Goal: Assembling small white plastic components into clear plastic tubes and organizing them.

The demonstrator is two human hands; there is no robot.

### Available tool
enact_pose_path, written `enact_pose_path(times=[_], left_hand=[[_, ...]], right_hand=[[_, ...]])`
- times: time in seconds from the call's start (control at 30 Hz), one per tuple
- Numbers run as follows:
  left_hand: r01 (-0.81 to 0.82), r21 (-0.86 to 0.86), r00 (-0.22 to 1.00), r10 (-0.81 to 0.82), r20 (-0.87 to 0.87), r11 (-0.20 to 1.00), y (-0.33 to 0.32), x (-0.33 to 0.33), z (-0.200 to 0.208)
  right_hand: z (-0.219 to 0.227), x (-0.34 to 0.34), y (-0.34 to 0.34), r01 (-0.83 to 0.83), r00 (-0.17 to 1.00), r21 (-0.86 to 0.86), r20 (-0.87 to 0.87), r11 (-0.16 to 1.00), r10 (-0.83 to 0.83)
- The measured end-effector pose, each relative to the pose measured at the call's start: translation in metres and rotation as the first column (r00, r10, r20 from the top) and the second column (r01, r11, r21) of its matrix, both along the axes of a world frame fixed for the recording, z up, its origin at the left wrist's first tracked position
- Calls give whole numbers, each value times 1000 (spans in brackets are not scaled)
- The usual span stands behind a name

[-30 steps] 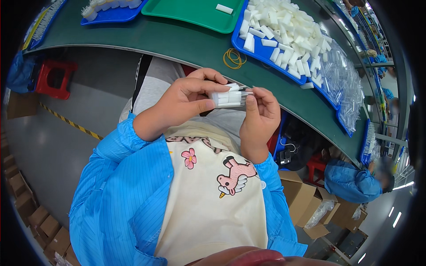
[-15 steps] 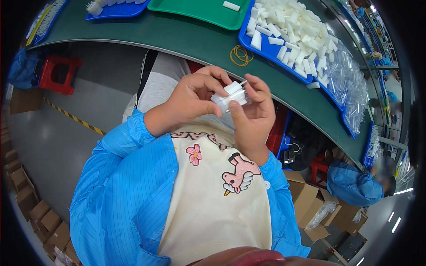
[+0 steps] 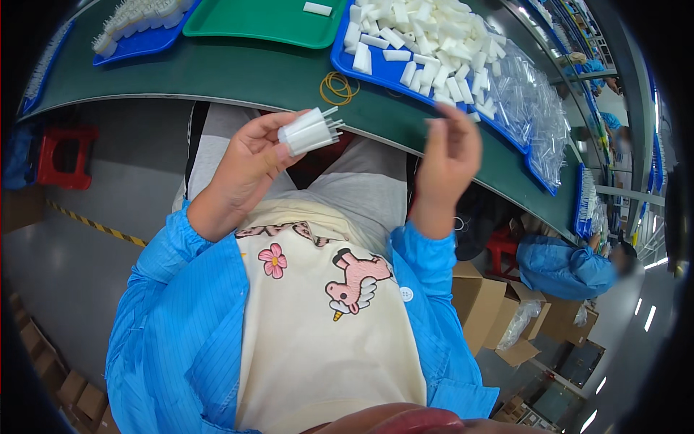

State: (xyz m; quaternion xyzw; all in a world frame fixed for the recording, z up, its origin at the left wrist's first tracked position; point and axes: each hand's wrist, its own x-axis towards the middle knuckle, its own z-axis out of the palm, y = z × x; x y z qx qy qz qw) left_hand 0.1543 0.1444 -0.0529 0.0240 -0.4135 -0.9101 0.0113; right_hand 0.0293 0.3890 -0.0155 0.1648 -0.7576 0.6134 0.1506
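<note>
My left hand (image 3: 249, 163) is closed round a bundle of white plastic pieces (image 3: 307, 132), and several thin pale pins stick out of the bundle's right end. To the right, my right hand (image 3: 450, 163) is raised by the table edge with nothing visible in it. Its fingers are bent, with thumb and forefinger apart, and the fingertips are slightly blurred. Just beyond it lies a blue tray (image 3: 394, 74) heaped with white wedge-like plastic blocks (image 3: 434, 47). Clear plastic tubes (image 3: 531, 108) are piled in the blue tray to the right of that.
A green tray (image 3: 260, 32) with one white block (image 3: 317, 9) stands at the back. Left of it, a blue tray (image 3: 144, 49) holds several finished-looking white bundles. Yellow rubber bands (image 3: 338, 88) lie near the table edge. Cardboard boxes (image 3: 477, 304) and a co-worker in blue (image 3: 560, 267) are at right.
My hands have moved apart. My left hand has carried the bundle left, while my right hand has let go of it and moved right toward the block tray. The view has shifted.
</note>
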Motion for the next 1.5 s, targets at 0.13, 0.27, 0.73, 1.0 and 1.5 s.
enact_pose_path(times=[0.13, 0.27, 0.73, 1.0, 1.5], left_hand=[[-29, 5, 996, 28, 85, 1000, -1, 4, -6], [22, 31, 996, -25, 89, 999, 0, 3, 6], [36, 37, 999, -35, -11, 999, -4, 0, -1], [31, 86, 999, -33, 23, 996, -6, 1, 9], [84, 86, 995, -78, -66, 993, 0, -2, 18]], right_hand=[[17, -49, 49, 479, 861, 377, -380, 793, -339], [13, -65, 64, 438, 885, 535, -398, 723, -241], [20, -152, 122, 484, 869, 705, -458, 519, -187], [20, -158, 129, 409, 905, 813, -302, 414, -299], [7, -15, 16, -298, 922, -568, 38, 767, 386]])
